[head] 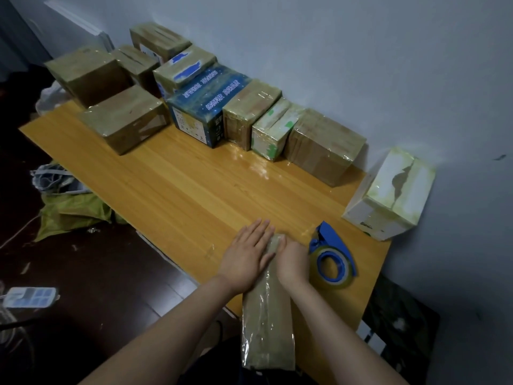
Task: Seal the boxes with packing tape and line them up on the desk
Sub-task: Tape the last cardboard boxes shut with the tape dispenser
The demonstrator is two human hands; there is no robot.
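A long narrow brown box [268,323] wrapped in shiny tape lies at the near edge of the wooden desk [177,184], pointing away from me. My left hand [247,254] lies flat with straight fingers against the box's far left side. My right hand [291,262] rests on the box's far right side, fingers bent over its top edge. A blue tape dispenser [333,257] with a roll of clear tape sits just right of my right hand. Several taped boxes stand in a row along the wall, among them a dark blue printed box [205,107] and a white box [391,198].
The wall runs along the desk's far side. Left of the desk, on the dark floor, lie a yellow-green bag [72,209], a white bag [52,95] and a power strip [30,297]. A dark bag [402,329] sits by the desk's right end.
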